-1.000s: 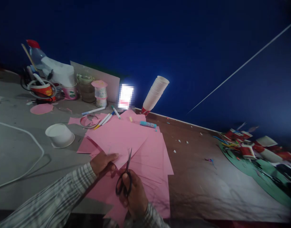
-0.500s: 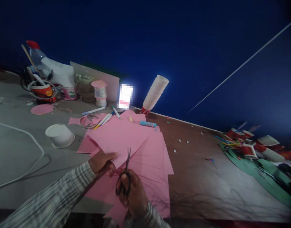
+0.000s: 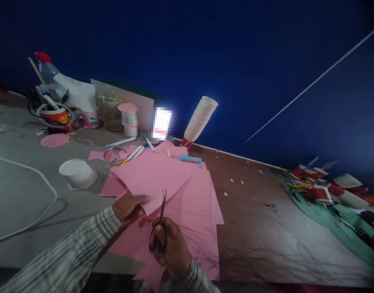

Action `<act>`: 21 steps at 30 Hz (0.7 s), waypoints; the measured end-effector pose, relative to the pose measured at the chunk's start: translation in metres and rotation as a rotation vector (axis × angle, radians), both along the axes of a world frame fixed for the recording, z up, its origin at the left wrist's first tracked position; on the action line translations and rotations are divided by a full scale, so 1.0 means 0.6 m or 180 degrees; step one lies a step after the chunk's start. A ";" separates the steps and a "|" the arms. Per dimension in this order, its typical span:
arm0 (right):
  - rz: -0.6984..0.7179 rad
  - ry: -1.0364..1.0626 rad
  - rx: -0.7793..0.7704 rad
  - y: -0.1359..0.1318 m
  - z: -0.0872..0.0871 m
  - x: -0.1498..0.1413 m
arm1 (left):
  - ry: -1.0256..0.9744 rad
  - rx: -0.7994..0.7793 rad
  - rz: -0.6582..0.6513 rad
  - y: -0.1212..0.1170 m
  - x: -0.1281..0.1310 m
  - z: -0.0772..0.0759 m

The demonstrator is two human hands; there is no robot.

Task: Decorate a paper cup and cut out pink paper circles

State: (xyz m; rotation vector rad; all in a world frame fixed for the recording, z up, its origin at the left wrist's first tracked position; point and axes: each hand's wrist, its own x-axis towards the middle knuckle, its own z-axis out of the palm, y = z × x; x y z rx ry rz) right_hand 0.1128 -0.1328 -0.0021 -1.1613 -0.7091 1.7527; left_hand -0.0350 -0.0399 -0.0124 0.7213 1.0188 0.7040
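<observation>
My left hand (image 3: 128, 207) pinches the near edge of a pink paper sheet (image 3: 156, 177) and lifts it off a spread of more pink sheets (image 3: 199, 211). My right hand (image 3: 173, 252) is closed through the black handles of a pair of scissors (image 3: 160, 228). The blades point away from me and sit in the edge of the held sheet, just right of my left thumb. Both sleeves are checked grey.
An upturned white cup (image 3: 77, 174) stands left of the paper. Markers (image 3: 134, 152), a tape ring (image 3: 113, 155) and a blue glue stick (image 3: 190, 159) lie behind it. A leaning stack of white cups (image 3: 200, 120), jars and a bottle (image 3: 51, 75) line the blue wall. Red cups and scraps (image 3: 321, 189) lie right. A white cable (image 3: 37, 179) crosses left.
Both hands and the scissors have shifted slightly away from me along the sheet's edge. Nothing else has moved.
</observation>
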 end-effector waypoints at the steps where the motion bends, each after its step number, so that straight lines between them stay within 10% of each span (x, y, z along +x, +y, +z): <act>1: 0.0013 -0.0010 -0.0009 0.000 0.000 0.000 | 0.0007 0.0001 -0.0007 0.000 -0.002 -0.001; 21: 0.0317 -0.0164 0.0023 0.002 0.003 0.009 | 0.0275 -0.0206 -0.0080 0.004 -0.025 0.024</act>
